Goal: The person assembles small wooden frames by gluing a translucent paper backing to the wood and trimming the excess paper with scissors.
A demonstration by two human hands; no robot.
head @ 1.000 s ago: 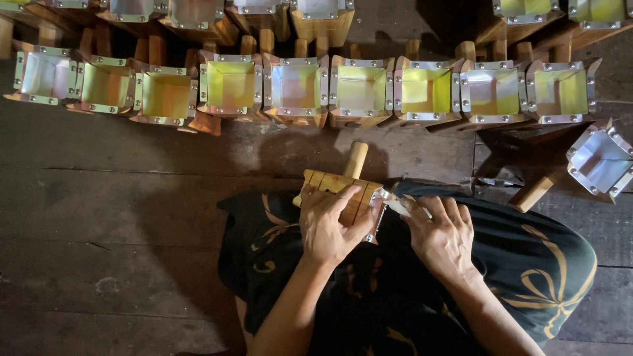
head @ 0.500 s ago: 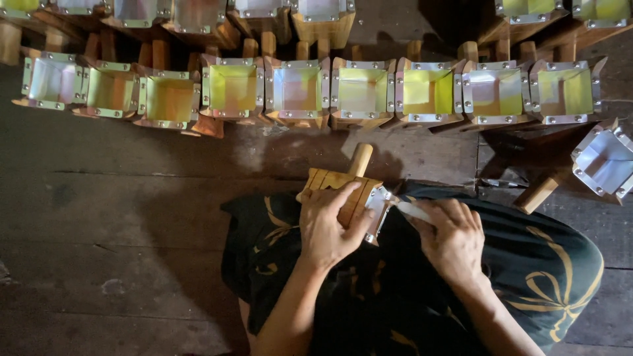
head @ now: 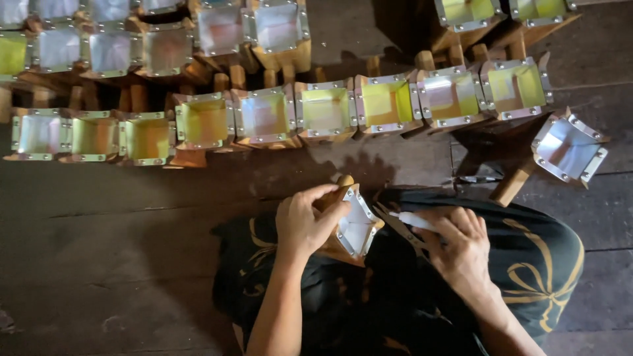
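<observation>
1. Box of pale wood with a square metal-rimmed, foil-lined mouth and a round wooden peg (head: 353, 224) sits over the person's lap, on the black cloth with gold pattern (head: 527, 264), at the centre of what I see.
2. Left hand (head: 304, 221) is clenched over the box's top edge from 9 o'clock, fingers wrapped across the wood near the peg.
3. Right hand (head: 461, 247) lies at 3 o'clock of the box, just beside it, closed around a slim white-handled tool (head: 412, 221) whose tip points towards 9 o'clock, at the box's mouth.
4. The box's long axis runs from 11 o'clock, where the peg sticks out, to 5 o'clock; its mouth tilts towards the right hand.
5. Rows of similar finished boxes (head: 323, 109) lie at 12 o'clock on the dark plank floor (head: 119, 264), well apart from both hands.
</observation>
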